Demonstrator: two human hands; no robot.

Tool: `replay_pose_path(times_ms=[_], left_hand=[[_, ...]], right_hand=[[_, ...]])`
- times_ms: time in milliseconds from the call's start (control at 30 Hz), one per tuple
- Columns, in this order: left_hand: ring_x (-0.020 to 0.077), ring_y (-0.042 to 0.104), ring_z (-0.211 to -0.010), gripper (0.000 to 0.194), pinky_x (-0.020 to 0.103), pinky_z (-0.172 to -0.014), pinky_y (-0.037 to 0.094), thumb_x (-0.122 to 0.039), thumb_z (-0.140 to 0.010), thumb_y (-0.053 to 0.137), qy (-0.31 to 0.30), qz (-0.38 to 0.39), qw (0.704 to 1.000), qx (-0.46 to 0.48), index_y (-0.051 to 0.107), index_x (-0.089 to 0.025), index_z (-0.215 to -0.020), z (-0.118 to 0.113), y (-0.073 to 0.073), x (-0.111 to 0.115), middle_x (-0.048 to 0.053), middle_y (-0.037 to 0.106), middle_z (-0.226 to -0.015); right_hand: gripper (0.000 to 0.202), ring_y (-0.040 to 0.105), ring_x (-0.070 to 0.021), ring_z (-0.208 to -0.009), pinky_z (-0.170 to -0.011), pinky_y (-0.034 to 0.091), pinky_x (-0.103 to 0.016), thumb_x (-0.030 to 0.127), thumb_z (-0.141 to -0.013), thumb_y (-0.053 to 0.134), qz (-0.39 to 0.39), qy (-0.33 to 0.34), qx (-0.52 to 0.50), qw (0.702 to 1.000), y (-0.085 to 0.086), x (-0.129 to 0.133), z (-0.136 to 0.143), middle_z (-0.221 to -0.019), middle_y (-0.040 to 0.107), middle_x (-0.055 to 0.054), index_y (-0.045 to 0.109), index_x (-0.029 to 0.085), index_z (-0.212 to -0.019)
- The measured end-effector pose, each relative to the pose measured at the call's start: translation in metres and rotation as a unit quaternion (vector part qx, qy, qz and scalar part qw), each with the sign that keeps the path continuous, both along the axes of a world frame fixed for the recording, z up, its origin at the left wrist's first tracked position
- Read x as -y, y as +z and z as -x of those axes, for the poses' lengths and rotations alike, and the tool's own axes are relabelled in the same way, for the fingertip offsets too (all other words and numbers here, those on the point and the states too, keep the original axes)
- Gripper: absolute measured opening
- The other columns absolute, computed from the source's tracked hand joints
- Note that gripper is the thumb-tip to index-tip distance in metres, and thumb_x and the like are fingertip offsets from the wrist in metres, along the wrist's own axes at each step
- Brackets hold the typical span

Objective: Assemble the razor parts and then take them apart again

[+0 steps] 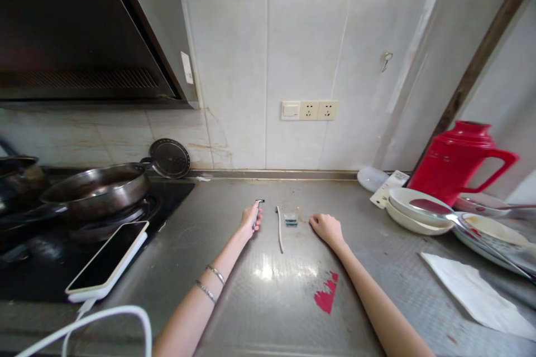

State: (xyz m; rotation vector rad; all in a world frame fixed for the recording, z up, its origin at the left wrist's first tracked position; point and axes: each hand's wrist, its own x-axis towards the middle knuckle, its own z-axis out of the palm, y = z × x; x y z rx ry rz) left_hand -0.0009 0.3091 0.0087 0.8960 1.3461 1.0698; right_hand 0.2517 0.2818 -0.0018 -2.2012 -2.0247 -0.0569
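Observation:
My left hand [249, 218] is wrapped around the handle of a razor [260, 201], whose small dark head points up and sideways past the fingers. To its right, a toothbrush [280, 234] with a pale handle and dark bristles lies lengthwise on the steel counter. Beside that brush sits a small clear pack with dark green strips [291, 222], perhaps razor cartridges. My right hand [327, 227] rests on the counter right of the pack, fingers curled into a loose fist, and nothing shows in it.
A phone [109, 259] with a white cable lies at the left, by a pan [100, 187] on the stove. Rightward stand a red thermos [454, 162], stacked bowls [414, 223] and a white paper sheet [477, 293]. A torn red patch [326, 295] marks the counter [259, 312].

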Motion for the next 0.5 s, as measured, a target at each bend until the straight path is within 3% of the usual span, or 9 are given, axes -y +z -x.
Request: replay_pose_path(times_ms=[267, 500], left_hand=[[0.0035, 0.022, -0.031, 0.049, 0.017, -0.036, 0.013, -0.06, -0.075, 0.039, -0.008, 0.004, 1.0, -0.023, 0.056, -0.015, -0.079, -0.0026, -0.0009, 0.0041, -0.011, 0.023, -0.043], [0.0038, 0.023, -0.032, 0.046, 0.017, -0.036, 0.015, -0.063, -0.073, 0.037, 0.009, -0.012, 0.999, -0.046, 0.043, -0.018, -0.063, -0.002, -0.001, 0.0098, -0.011, 0.024, -0.043]], right_hand=[[0.041, 0.063, -0.02, -0.082, -0.064, 0.04, -0.024, 0.035, -0.087, 0.031, -0.002, -0.004, -0.001, 1.0, -0.0011, -0.0004, -0.0008, -0.086, 0.068, -0.012, 0.068, 0.019, -0.08], [0.041, 0.063, -0.02, -0.081, -0.063, 0.039, -0.023, 0.036, -0.087, 0.032, -0.004, -0.004, 0.004, 1.0, -0.0003, 0.0002, 0.0001, -0.086, 0.068, -0.011, 0.069, 0.019, -0.08]])
